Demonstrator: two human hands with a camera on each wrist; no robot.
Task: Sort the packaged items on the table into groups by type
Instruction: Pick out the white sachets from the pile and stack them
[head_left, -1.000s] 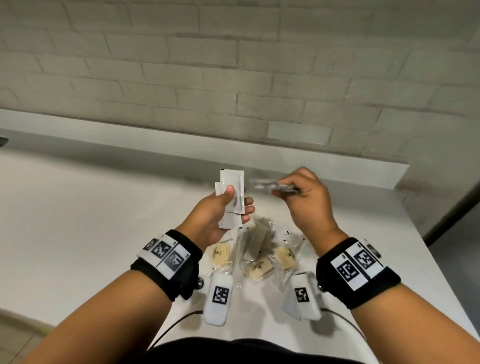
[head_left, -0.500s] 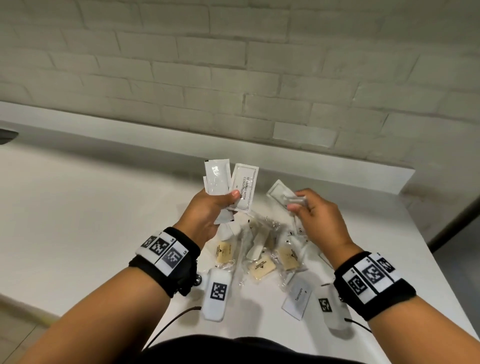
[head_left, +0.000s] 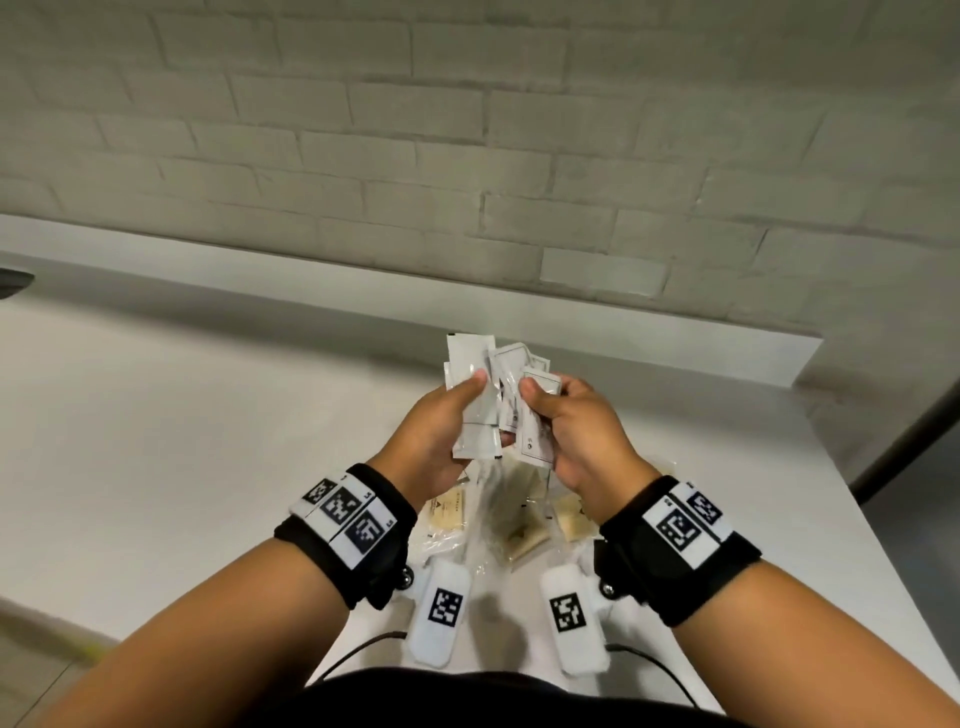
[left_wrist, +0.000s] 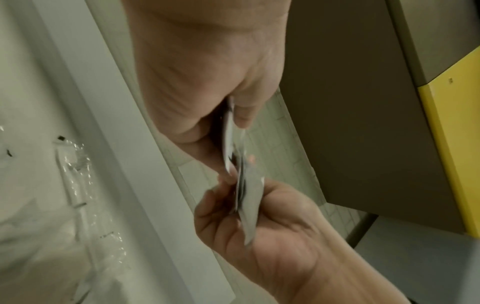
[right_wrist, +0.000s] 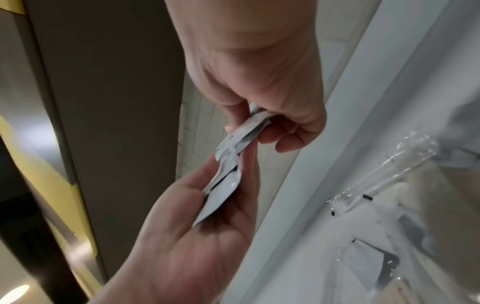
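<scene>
My left hand (head_left: 470, 389) grips a fanned stack of white sachets (head_left: 475, 426) above the table, thumb on the front. My right hand (head_left: 545, 405) pinches more white printed sachets (head_left: 535, 441) and presses them against that stack. The left wrist view shows the left hand (left_wrist: 233, 115) and the right hand (left_wrist: 249, 205) meeting on the sachets' edges (left_wrist: 230, 139). The right wrist view shows the same, with the right hand (right_wrist: 259, 127), left hand (right_wrist: 215, 197) and sachets (right_wrist: 228, 185). Beneath the hands, clear-wrapped beige items (head_left: 447, 512) lie in a pile on the table.
The white table (head_left: 208, 441) has a raised back ledge (head_left: 623, 343) against a brick wall, and its right edge (head_left: 841, 493) drops off. More clear wrappers (right_wrist: 389, 164) lie close to the ledge. White marker tags (head_left: 441, 608) hang under both wrists.
The right hand dipped to the pile, took a white sachet, and has come back up against the left hand's stack. The left hand stayed raised with its sachets.
</scene>
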